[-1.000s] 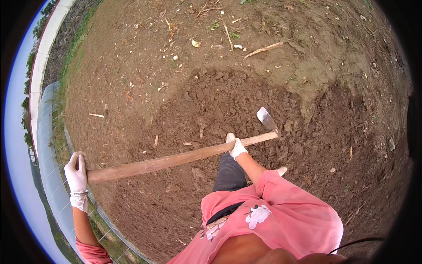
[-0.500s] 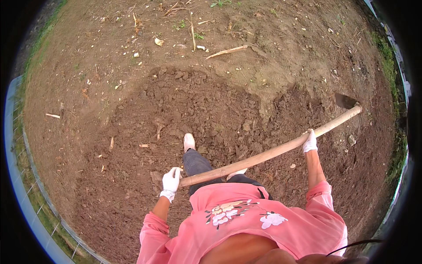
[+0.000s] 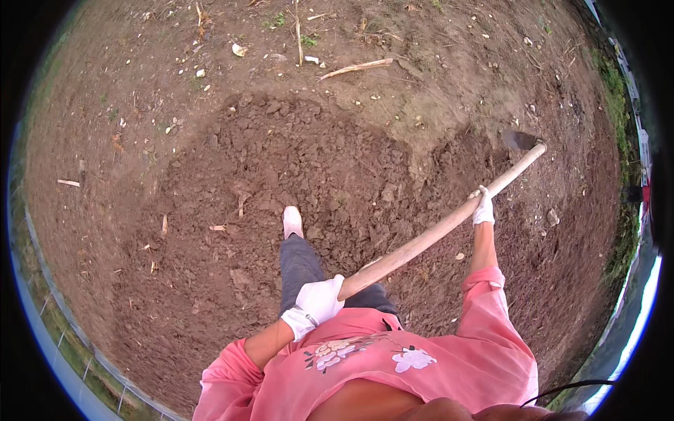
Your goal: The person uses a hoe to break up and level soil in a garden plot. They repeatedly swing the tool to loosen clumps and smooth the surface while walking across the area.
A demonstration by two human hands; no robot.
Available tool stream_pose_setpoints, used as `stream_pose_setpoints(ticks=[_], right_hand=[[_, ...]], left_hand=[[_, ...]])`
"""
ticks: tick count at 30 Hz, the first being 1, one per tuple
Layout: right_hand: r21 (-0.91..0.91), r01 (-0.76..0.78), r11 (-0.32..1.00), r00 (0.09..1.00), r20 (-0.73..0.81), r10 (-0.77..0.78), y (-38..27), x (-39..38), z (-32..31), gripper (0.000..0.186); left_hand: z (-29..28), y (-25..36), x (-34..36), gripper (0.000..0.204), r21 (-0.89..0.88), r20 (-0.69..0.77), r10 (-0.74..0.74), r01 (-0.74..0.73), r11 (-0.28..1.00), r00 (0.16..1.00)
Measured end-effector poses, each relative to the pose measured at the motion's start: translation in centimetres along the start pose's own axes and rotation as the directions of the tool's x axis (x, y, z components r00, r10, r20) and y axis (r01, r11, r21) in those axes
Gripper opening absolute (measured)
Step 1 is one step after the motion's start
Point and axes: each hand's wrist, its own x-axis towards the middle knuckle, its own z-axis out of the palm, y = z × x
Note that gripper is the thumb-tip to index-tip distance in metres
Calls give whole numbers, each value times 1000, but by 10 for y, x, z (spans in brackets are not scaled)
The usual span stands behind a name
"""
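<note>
A hoe [image 3: 421, 244] with a long pale wooden handle slants from my waist toward the far right. My left hand [image 3: 320, 299], in a white glove, is closed round the handle's near end. Farther up the shaft my right hand [image 3: 483, 205], gloved in white too, grips it with the arm stretched forward. The dark metal blade [image 3: 521, 140] sits at the handle's far end, over the soil at the right edge of the dug patch; whether it touches the ground I cannot tell. Broken brown soil [image 3: 302, 161] lies in front of me.
My light-coloured shoe [image 3: 293, 221] stands on the loosened soil. Beyond it, paler unbroken ground holds a dry stick [image 3: 357, 68], stalks and white stones. A grey stone [image 3: 553, 217] lies to the right. Green weeds [image 3: 616, 105] grow along the right edge.
My left hand has moved right and nearer my body with the handle end. The right hand and blade have shifted left and slightly farther away, so the hoe slants more steeply.
</note>
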Motion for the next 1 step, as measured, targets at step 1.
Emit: stream_pose_setpoints(ticks=[1], right_hand=[[-42, -84, 996, 996, 4, 84, 62, 8, 0, 23]], left_hand=[[-1, -2, 3, 21, -1, -1, -2, 2, 1000, 1000]])
